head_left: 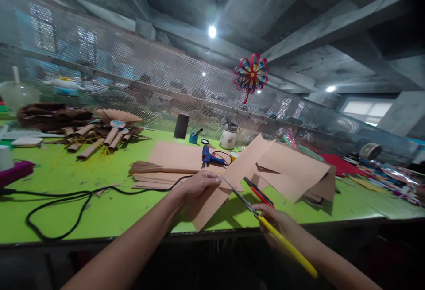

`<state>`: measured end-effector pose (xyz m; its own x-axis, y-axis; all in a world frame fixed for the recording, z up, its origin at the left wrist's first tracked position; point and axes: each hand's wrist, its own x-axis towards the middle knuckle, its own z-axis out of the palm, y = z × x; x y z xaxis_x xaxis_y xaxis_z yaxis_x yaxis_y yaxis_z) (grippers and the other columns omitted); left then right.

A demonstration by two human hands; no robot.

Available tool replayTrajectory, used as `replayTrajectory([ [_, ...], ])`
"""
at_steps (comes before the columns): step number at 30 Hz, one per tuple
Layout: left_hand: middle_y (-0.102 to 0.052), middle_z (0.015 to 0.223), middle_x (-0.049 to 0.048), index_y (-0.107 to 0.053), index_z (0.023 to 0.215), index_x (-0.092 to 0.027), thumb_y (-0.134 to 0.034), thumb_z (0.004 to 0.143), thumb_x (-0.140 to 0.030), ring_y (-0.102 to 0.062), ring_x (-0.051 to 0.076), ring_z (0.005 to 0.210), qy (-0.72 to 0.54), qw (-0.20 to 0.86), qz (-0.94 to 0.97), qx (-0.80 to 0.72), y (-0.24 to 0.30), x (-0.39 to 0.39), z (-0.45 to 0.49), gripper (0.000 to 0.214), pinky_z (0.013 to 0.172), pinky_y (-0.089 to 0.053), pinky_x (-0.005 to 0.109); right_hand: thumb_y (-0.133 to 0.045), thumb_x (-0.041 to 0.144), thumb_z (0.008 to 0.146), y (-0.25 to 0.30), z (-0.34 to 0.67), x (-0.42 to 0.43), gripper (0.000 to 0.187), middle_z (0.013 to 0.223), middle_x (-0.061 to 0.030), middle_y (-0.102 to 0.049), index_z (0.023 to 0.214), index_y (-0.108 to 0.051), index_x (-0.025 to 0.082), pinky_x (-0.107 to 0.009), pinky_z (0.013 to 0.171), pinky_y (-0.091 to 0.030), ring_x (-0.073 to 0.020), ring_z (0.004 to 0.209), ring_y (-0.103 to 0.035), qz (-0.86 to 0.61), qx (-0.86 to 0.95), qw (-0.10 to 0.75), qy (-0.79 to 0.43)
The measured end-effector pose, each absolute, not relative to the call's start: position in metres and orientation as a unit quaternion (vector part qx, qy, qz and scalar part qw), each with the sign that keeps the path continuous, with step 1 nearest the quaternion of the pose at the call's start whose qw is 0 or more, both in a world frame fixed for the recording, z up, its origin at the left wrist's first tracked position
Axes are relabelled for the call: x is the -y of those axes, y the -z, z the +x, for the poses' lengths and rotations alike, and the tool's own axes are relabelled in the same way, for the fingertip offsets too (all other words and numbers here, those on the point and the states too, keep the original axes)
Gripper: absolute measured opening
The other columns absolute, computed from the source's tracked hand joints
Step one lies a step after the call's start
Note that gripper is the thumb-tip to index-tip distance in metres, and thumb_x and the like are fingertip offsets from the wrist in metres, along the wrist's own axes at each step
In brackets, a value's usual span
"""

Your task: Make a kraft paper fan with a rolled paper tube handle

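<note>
My left hand pinches a long strip of brown kraft paper that slants across the front of the table. In my right hand is a pair of scissors with yellow handles. Their blades reach up to the left and meet the paper close to my left fingertips. Just beyond the scissors lies a red and black utility knife. A blue glue gun rests on brown paper behind my left hand. To its left sits a stack of folded paper.
More brown sheets lie to the right. A black cable loops over the green table at left. Behind stand a lidded jar, a small blue pot and a phone-like dark slab. Paper rolls and a folded fan are piled left.
</note>
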<state>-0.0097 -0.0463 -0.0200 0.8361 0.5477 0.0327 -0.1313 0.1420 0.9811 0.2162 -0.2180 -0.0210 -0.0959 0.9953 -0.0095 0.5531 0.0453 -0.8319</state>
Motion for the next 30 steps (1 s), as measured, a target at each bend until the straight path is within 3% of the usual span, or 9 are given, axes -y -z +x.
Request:
replayTrajectory([
  [17, -0.073, 0.081, 0.0143, -0.070, 0.083, -0.010, -0.070, 0.069, -0.041, -0.067, 0.024, 0.069, -0.233, 0.737, 0.609, -0.179, 0.021, 0.045, -0.010, 0.034, 0.066, -0.050, 0.032, -0.064, 0.026, 0.064, 0.021, 0.207, 0.219, 0.052, 0.061, 0.0051, -0.037, 0.115, -0.056, 0.017, -0.021, 0.048, -0.025, -0.0079, 0.052, -0.031, -0.617, 0.641, 0.311, -0.334],
  [22, -0.073, 0.079, 0.0149, -0.069, 0.083, -0.010, -0.070, 0.070, -0.039, -0.068, 0.025, 0.070, -0.226, 0.749, 0.595, -0.181, 0.021, 0.046, -0.010, 0.033, 0.066, -0.051, 0.033, -0.061, 0.025, 0.068, 0.029, 0.210, 0.218, 0.055, 0.061, 0.0049, -0.037, 0.122, -0.054, 0.016, -0.021, 0.047, -0.025, -0.0078, 0.051, -0.031, -0.606, 0.642, 0.327, -0.338],
  [30, -0.073, 0.080, 0.0147, -0.069, 0.078, -0.011, -0.070, 0.070, -0.041, -0.067, 0.024, 0.067, -0.224, 0.750, 0.595, -0.182, 0.019, 0.048, -0.011, 0.031, 0.063, -0.051, 0.031, -0.055, 0.014, 0.069, 0.024, 0.205, 0.223, 0.047, 0.059, 0.0054, -0.037, 0.116, -0.059, 0.016, -0.020, 0.048, -0.024, -0.0075, 0.052, -0.030, -0.619, 0.654, 0.299, -0.315],
])
